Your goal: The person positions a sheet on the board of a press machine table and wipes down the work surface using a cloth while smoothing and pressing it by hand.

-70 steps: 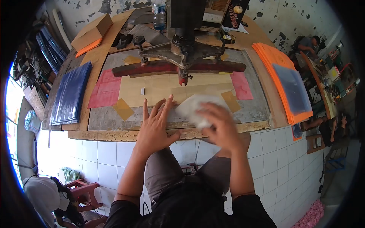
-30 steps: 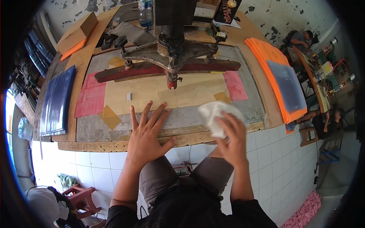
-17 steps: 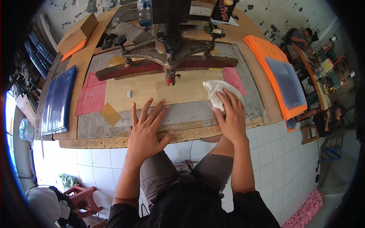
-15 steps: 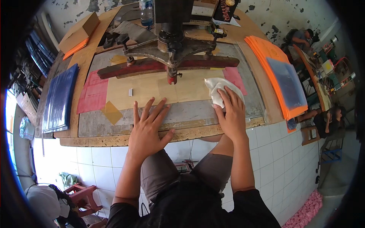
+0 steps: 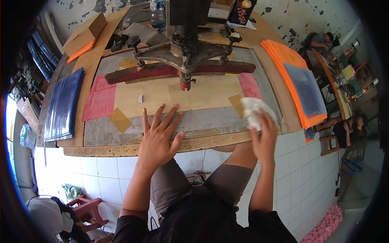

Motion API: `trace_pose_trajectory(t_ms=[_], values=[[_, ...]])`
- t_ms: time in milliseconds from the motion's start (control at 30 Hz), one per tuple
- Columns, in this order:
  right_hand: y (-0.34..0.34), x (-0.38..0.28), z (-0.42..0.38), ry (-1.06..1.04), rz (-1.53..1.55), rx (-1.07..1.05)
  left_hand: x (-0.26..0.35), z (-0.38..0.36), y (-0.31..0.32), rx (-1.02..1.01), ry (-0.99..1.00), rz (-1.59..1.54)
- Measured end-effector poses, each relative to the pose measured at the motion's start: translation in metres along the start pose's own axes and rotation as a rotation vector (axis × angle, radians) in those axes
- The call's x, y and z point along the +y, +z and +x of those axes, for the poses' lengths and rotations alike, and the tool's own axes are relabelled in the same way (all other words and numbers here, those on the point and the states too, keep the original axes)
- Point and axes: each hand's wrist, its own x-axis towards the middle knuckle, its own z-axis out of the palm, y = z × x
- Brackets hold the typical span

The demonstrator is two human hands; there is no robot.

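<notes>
My left hand [image 5: 159, 135] lies flat on the front edge of the grey work plate [image 5: 194, 122], fingers spread and nothing in them. At the plate's right front, my right hand [image 5: 265, 131] is closed on a crumpled white cloth [image 5: 256, 110], slightly blurred. Between and beyond my hands stretches a beige sheet [image 5: 156, 91] with a pink-red piece at the left [image 5: 99, 97] and another at the right [image 5: 250, 86]. Brown tape [image 5: 120, 120] sticks at its front left corner. A small silvery piece [image 5: 140, 98] rests on the beige sheet.
A press head with a long red-brown bar [image 5: 162, 73] hangs over the plate. Blue plastic sheets [image 5: 65, 105] lie left; orange sheets [image 5: 289, 81] with clear blue plastic lie right. A cardboard box [image 5: 85, 34] and a bottle [image 5: 157, 14] stand behind. Other people sit nearby.
My right hand has slid the white cloth to the right and towards me, uncovering brown tape at the sheet's right front. My left hand stays almost in place.
</notes>
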Motion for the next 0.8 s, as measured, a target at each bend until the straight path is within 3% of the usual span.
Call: trace_pose_trajectory(t_ms=[100, 167, 233, 300, 433, 633, 733, 800], values=[[0.001, 0.017, 0.0, 0.102, -0.136, 0.097, 0.002, 0.0, 0.0, 0.009, -0.003, 0.028], [0.01, -0.015, -0.01, -0.008, -0.064, 0.026, 0.003, 0.0, 0.001, 0.027, 0.0, 0.029], [0.001, -0.075, -0.021, -0.169, 0.086, -0.215, 0.004, 0.001, 0.0, 0.038, -0.006, 0.037], [0.015, -0.101, -0.038, -0.389, 0.226, -0.266, 0.006, 0.002, 0.0, 0.043, -0.016, 0.05], [0.008, -0.08, -0.02, -0.303, 0.226, -0.217, 0.008, 0.003, 0.0, 0.033, -0.025, 0.063], [-0.005, 0.041, 0.03, 0.051, 0.024, -0.034, 0.008, 0.003, 0.0, 0.053, -0.009, 0.043], [-0.005, 0.09, 0.054, 0.134, -0.332, 0.127, 0.007, 0.0, 0.001, 0.118, 0.008, 0.019], [-0.004, 0.088, 0.059, 0.118, -0.376, 0.219, 0.004, -0.003, 0.005, 0.198, 0.026, 0.011]])
